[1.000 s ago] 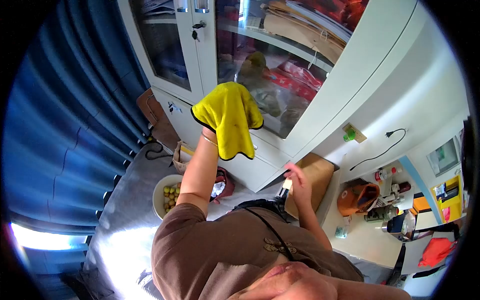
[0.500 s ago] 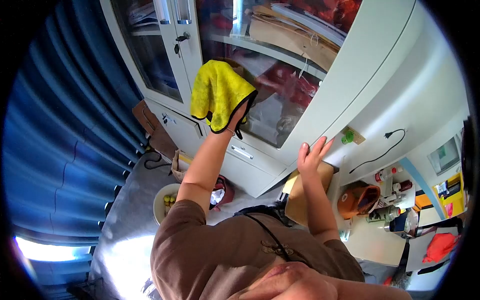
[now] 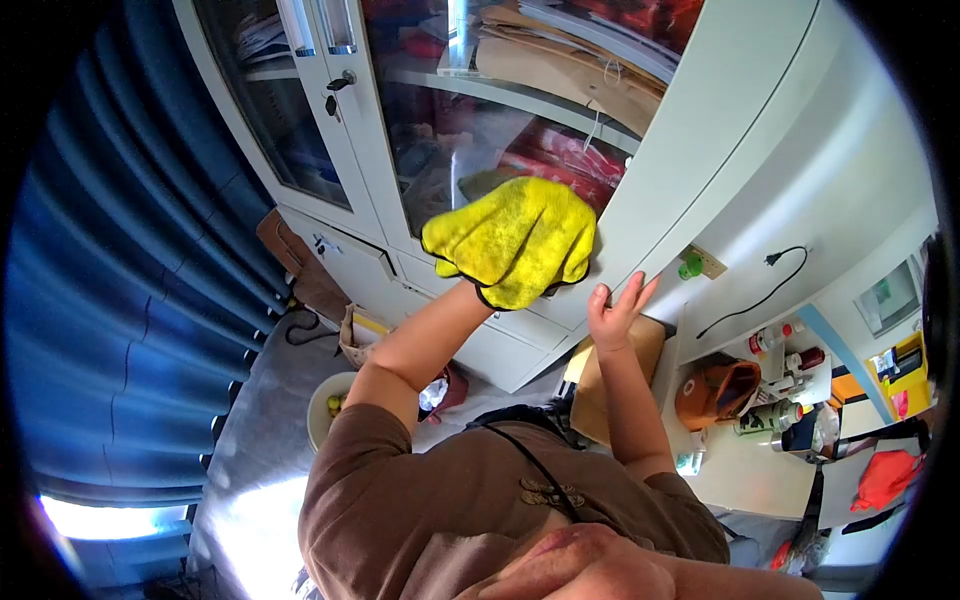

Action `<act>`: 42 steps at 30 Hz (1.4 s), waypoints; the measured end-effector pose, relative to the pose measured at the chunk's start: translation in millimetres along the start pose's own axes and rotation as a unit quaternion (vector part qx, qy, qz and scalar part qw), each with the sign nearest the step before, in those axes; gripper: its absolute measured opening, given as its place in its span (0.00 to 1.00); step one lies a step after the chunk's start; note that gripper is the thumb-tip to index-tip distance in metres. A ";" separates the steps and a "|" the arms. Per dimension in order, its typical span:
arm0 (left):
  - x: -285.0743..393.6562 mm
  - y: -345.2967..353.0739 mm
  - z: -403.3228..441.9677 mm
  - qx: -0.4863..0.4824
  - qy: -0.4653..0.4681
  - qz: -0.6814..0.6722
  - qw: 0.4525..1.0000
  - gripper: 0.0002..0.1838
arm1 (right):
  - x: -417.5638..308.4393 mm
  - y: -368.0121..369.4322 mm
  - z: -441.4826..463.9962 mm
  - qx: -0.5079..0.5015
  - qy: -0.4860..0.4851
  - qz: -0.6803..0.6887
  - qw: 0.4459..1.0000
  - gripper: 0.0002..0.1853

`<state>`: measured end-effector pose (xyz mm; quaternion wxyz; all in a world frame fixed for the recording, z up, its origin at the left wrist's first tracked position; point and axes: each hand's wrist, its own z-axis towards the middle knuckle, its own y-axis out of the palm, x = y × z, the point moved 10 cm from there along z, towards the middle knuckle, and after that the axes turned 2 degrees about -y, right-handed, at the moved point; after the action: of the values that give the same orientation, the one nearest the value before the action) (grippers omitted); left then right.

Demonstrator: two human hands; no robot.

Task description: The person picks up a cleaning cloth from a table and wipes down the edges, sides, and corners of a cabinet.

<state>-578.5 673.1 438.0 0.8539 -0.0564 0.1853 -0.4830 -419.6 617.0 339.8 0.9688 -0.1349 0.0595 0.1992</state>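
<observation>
A yellow cloth (image 3: 520,240) with black edging covers my left hand (image 3: 482,297), so the fingers are hidden and little more than the wrist shows. The cloth lies against the lower part of the cabinet's glass door (image 3: 490,140), over its bottom frame. To the right, my right hand (image 3: 616,314) is at the cabinet's lower right side edge, its fingers apart and holding nothing.
Keys (image 3: 336,92) hang at the door lock. A blue curtain (image 3: 130,280) covers the left. Below are a white bucket (image 3: 320,420) and a cardboard box (image 3: 600,390). At right, an orange bag (image 3: 715,396) stands on a desk (image 3: 750,480), below a wall socket (image 3: 712,262) and loose plug (image 3: 772,258).
The cloth and my left hand have shifted right across the lower glass. My right hand has risen to the cabinet edge. The cabinet has slid left in view.
</observation>
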 end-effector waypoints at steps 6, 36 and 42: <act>-15.8 22.3 -11.7 -0.107 -0.087 0.016 0.990 0.16 | -4.8 -2.1 4.2 0.010 -0.014 0.005 1.000 0.37; -57.2 61.3 -165.2 -0.235 -0.438 0.000 0.868 0.28 | -8.8 -3.6 5.1 0.038 -0.022 0.004 0.999 0.35; 3.2 81.4 -117.1 -0.324 -0.227 -0.011 0.918 0.29 | -7.7 -3.7 5.2 0.030 -0.023 0.007 0.999 0.35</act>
<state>-555.1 723.0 306.4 0.8024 -0.4403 0.1324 -0.3803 -424.8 612.4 346.9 0.9721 -0.1002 0.0438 0.2073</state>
